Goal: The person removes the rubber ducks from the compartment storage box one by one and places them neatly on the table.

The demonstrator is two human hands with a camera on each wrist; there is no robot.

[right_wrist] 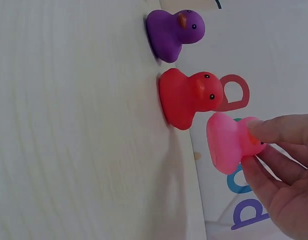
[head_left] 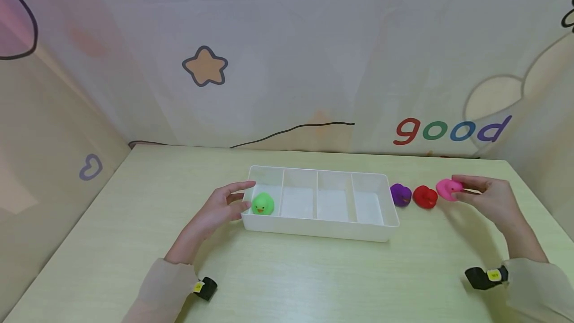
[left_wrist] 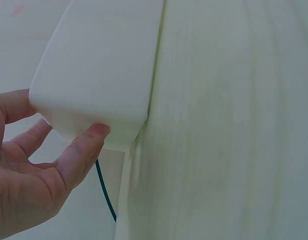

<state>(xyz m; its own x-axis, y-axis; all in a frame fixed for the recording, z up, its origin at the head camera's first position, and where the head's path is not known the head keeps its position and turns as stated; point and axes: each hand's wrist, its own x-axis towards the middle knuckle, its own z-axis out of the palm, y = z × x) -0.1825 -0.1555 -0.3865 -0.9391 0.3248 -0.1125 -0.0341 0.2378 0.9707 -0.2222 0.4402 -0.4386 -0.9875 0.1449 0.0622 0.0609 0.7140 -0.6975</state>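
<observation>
My left hand rests its fingers and thumb against the left end of a white tray with a row of compartments. In the left wrist view, the thumb lies flat on the tray's end wall. A green rubber duck sits in the leftmost compartment. Between thumb and fingertips, my right hand pinches a pink rubber duck by its head, held above the table. Beside it on the table stand a red rubber duck and a purple rubber duck, right of the tray.
The pale wood-look table ends at a printed cloth backdrop behind, with more cloth at both sides. The purple duck stands close to the tray's right end. A dark cord shows below the tray in the left wrist view.
</observation>
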